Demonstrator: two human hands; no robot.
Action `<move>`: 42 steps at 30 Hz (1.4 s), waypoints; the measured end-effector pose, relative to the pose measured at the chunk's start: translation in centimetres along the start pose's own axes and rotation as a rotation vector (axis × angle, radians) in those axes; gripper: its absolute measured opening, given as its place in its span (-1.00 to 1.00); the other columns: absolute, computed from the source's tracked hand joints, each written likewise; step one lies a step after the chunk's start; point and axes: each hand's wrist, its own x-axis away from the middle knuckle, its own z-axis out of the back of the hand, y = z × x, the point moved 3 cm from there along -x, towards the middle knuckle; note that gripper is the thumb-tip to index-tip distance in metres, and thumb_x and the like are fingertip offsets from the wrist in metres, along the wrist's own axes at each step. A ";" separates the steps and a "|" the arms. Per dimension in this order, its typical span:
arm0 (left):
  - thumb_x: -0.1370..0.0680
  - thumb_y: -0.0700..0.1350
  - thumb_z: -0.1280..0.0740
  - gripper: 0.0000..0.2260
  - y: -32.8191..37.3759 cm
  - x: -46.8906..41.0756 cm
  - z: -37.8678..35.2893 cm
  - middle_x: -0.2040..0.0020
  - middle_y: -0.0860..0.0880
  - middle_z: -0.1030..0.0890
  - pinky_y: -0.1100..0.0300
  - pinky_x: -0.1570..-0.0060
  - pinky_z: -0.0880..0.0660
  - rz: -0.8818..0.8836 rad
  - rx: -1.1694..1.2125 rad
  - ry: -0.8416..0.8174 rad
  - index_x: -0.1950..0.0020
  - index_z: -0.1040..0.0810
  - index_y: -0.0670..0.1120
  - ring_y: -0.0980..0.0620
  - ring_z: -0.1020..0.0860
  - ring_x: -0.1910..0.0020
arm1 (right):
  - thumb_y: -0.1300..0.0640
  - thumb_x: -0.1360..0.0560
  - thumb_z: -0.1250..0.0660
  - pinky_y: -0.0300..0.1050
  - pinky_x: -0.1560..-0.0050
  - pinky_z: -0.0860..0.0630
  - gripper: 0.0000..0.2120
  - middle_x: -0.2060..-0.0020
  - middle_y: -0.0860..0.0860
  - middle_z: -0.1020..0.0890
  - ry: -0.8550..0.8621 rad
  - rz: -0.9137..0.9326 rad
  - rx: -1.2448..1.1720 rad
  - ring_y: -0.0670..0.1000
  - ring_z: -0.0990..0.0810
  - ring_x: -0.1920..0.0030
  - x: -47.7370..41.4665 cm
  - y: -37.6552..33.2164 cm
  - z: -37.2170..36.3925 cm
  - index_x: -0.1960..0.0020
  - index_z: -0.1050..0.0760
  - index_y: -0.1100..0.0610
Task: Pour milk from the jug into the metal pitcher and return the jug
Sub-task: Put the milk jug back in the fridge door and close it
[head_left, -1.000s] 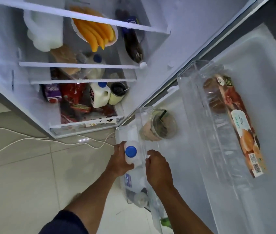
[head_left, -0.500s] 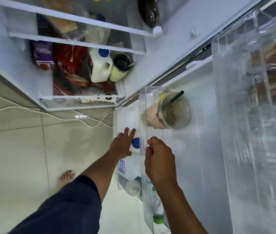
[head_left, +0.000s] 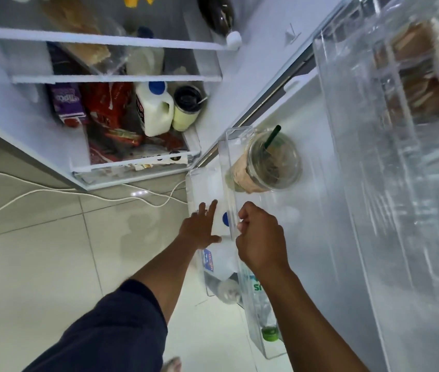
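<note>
The white milk jug (head_left: pixel 219 224) with a blue cap stands in the lowest clear bin (head_left: pixel 194 183) of the open fridge door. My left hand (head_left: pixel 199 229) lies against the jug's left side with its fingers straight. My right hand (head_left: pixel 261 237) is curled at the jug's handle just right of the cap, beside the rim of the bin above; my fingers hide the grip itself. The metal pitcher is not in view.
A second blue-capped milk jug (head_left: pixel 156 111) and a lidded cup stand on the fridge's bottom shelf. An iced coffee cup (head_left: pixel 266 162) and a green-capped bottle (head_left: pixel 269 334) sit in the middle door bin. White cables (head_left: pixel 25 197) cross the tiled floor.
The jug has gone lower into the door bin. My left hand has let go of the cap area and its fingers have straightened. The view has dropped and moved closer.
</note>
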 end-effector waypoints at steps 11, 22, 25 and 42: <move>-0.62 0.20 -0.18 -0.29 -2.0 10.3 3.1 -0.56 -0.15 -0.21 -0.06 -0.21 -0.44 0.070 0.265 0.182 -0.62 0.13 -0.02 -0.22 -0.47 -0.36 | 0.17 -0.58 -0.24 -0.03 -0.07 -0.48 -0.70 -0.22 0.11 -0.47 0.013 0.033 -0.024 0.15 -0.53 -0.18 3.3 -1.2 0.1 -0.30 -0.37 0.15; -0.62 0.01 -0.22 -0.76 3.5 25.1 12.5 0.05 -0.17 -0.69 -0.03 0.10 -0.53 -0.048 0.100 0.707 0.01 -0.59 -0.12 -0.22 -0.62 0.05 | 0.05 -0.60 -0.09 -0.05 0.14 -0.41 -0.73 0.01 0.18 -0.63 0.212 0.347 -0.058 0.22 -0.61 0.01 16.0 -3.7 7.2 -0.09 -0.47 0.19; -0.59 0.04 -0.21 -0.73 5.8 29.3 14.5 0.20 -0.14 -0.69 -0.05 0.22 -0.53 -0.136 0.095 0.793 0.13 -0.58 -0.10 -0.23 -0.62 0.20 | 0.03 -0.57 -0.13 -0.09 0.24 -0.32 -0.76 0.15 0.15 -0.64 0.361 0.491 -0.130 0.21 -0.59 0.13 19.8 -4.2 11.2 0.10 -0.47 0.15; -0.62 0.09 -0.23 -0.73 22.8 36.5 10.4 -0.13 0.04 -0.50 0.11 -0.23 -0.33 -0.500 0.012 0.812 0.05 -0.60 -0.06 -0.01 -0.36 -0.19 | 0.05 -0.58 -0.15 0.19 -0.29 -0.29 -0.64 -0.27 0.20 -0.40 0.816 0.107 0.102 0.26 -0.36 -0.29 30.4 10.3 24.1 -0.30 -0.32 0.22</move>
